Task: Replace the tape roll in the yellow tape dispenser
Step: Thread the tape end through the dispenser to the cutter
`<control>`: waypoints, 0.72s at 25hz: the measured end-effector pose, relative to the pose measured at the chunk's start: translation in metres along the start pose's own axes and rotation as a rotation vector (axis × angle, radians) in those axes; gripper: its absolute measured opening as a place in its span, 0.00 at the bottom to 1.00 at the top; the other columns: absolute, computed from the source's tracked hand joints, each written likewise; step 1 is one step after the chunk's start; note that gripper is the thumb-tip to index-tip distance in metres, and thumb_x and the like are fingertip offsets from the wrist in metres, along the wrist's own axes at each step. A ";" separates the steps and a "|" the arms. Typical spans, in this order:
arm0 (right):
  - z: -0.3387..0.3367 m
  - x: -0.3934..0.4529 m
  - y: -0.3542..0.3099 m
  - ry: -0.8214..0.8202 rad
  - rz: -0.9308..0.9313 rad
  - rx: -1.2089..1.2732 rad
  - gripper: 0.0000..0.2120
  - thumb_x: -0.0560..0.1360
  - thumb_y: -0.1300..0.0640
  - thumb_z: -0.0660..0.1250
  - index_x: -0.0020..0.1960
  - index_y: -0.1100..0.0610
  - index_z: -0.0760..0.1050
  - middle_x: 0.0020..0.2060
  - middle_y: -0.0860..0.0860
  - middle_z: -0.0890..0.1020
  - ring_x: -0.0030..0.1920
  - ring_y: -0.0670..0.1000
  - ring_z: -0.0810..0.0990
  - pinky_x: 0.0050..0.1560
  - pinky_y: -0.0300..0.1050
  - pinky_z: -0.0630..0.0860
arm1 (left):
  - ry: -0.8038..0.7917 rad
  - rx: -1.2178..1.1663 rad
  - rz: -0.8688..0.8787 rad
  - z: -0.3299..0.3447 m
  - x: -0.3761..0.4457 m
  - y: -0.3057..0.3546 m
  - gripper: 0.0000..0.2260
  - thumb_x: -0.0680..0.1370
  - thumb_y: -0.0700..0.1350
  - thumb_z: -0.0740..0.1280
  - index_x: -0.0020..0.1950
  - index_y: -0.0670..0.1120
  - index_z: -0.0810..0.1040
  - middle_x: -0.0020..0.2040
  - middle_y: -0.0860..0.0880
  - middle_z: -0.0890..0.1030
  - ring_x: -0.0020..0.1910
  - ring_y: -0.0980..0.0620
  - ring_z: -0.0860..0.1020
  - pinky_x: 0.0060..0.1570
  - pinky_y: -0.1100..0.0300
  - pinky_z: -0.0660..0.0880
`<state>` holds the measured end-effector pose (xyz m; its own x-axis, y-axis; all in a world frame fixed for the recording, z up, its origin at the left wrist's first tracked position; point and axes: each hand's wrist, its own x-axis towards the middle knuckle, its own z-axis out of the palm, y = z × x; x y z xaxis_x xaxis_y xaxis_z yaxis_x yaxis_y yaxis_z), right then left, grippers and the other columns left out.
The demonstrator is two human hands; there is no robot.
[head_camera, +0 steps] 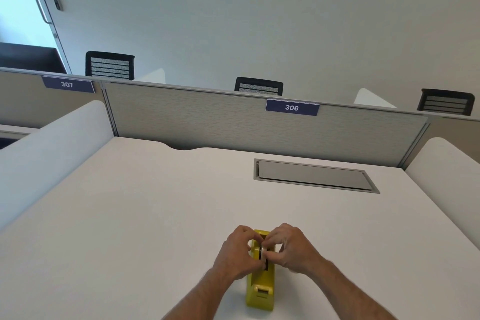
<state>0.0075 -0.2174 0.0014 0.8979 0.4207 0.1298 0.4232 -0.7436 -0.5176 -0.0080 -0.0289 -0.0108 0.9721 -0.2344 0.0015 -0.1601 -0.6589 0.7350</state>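
Yellow plastic tape dispenser (260, 284), likely weighted, on white desk (155, 202); left hand (237, 252) and right hand (291, 247) pinching light, slippery clear tape roll (262, 253) by rim.

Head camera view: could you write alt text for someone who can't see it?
Two bare hands, left hand and right hand, pinch a tape roll seated in a yellow tape dispenser on a white desk. Behind stands a grey partition labelled 306.

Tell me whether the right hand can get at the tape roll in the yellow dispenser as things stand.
Probably yes. The right hand is already at the tape roll seated in the yellow dispenser, fingertips on it from the right. The left hand crowds the other side but doesn't block it.
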 end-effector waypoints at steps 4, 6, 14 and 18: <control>0.000 0.000 0.002 0.024 -0.002 0.024 0.07 0.72 0.49 0.70 0.47 0.45 0.86 0.42 0.39 0.87 0.48 0.40 0.77 0.47 0.38 0.76 | -0.014 0.013 -0.020 0.000 0.000 0.002 0.22 0.65 0.52 0.80 0.56 0.56 0.79 0.61 0.57 0.72 0.53 0.56 0.76 0.48 0.66 0.77; -0.001 0.001 0.001 0.021 -0.004 0.023 0.06 0.73 0.50 0.70 0.47 0.46 0.86 0.42 0.39 0.87 0.47 0.40 0.78 0.48 0.39 0.76 | -0.016 0.020 -0.025 0.000 0.000 0.002 0.22 0.65 0.52 0.80 0.56 0.56 0.79 0.61 0.57 0.72 0.54 0.55 0.76 0.49 0.65 0.78; 0.001 -0.002 0.001 0.009 0.058 0.041 0.12 0.66 0.43 0.72 0.47 0.46 0.85 0.43 0.38 0.84 0.49 0.43 0.76 0.43 0.42 0.80 | -0.024 -0.004 -0.006 0.001 0.001 -0.002 0.21 0.65 0.53 0.79 0.56 0.57 0.79 0.59 0.59 0.71 0.52 0.57 0.75 0.43 0.73 0.73; 0.001 -0.002 0.001 0.011 0.039 0.044 0.09 0.68 0.45 0.71 0.46 0.46 0.85 0.41 0.38 0.85 0.48 0.43 0.77 0.44 0.42 0.79 | -0.019 -0.008 -0.007 0.001 0.001 -0.003 0.21 0.65 0.53 0.79 0.55 0.58 0.79 0.59 0.59 0.71 0.52 0.57 0.76 0.43 0.72 0.73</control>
<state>0.0062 -0.2179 -0.0001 0.9152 0.3854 0.1180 0.3820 -0.7361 -0.5587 -0.0063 -0.0281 -0.0134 0.9697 -0.2436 -0.0161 -0.1521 -0.6546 0.7405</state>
